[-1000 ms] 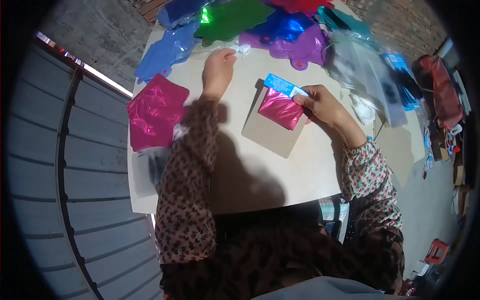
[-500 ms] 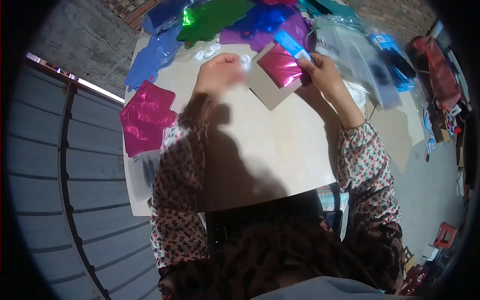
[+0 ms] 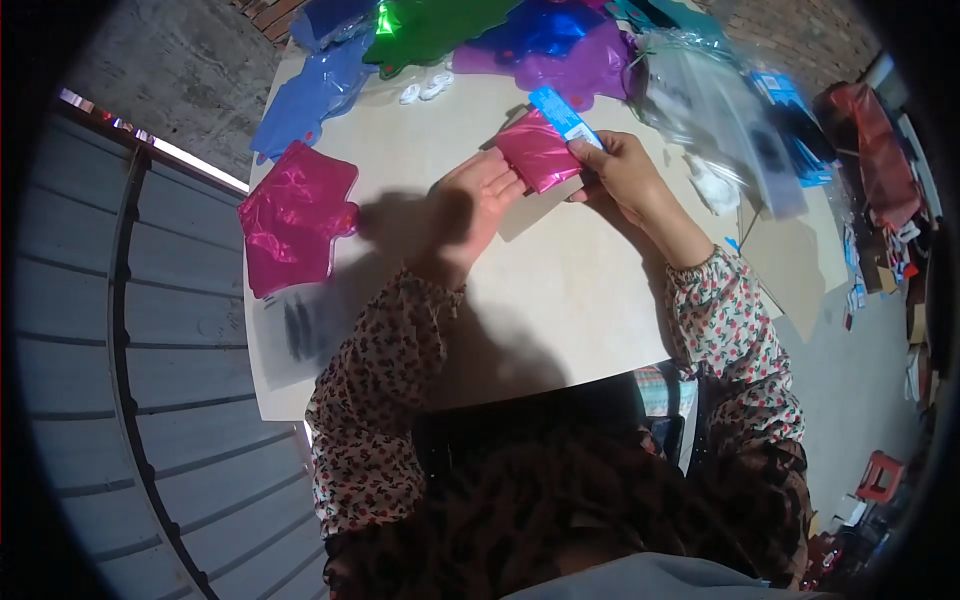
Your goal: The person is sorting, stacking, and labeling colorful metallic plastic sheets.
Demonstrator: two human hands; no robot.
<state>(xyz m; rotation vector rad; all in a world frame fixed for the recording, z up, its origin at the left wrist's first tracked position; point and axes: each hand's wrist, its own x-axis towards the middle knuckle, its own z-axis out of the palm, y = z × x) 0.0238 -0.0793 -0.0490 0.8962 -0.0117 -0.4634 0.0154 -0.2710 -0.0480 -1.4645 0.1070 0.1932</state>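
Observation:
My right hand [image 3: 628, 172] is closed on a folded pink foil balloon [image 3: 541, 153] and a narrow blue card [image 3: 562, 112] along its upper right edge, the thumb pressing on the card. My left hand [image 3: 474, 203] is palm up with its fingers stretched out, their tips at the left edge of the foil. Below the foil, part of a tan sheet [image 3: 522, 220] shows; the rest is hidden. To the left, a flat star-shaped pink foil balloon [image 3: 298, 222] lies on the table.
Blue [image 3: 318, 100], green [image 3: 430, 35] and purple foil balloons [image 3: 580, 65] lie along the far side of the pale table [image 3: 570, 330]. Two small white bundles [image 3: 428, 88] lie before them. Clear plastic bags [image 3: 700, 95] and blue cards [image 3: 790, 125] are at right, a red stool [image 3: 880, 477] on the floor.
My left hand has moved down and right, turning palm up at the foil; the white thing at its fingers no longer shows. My right hand has brought the foil and card slightly left and down.

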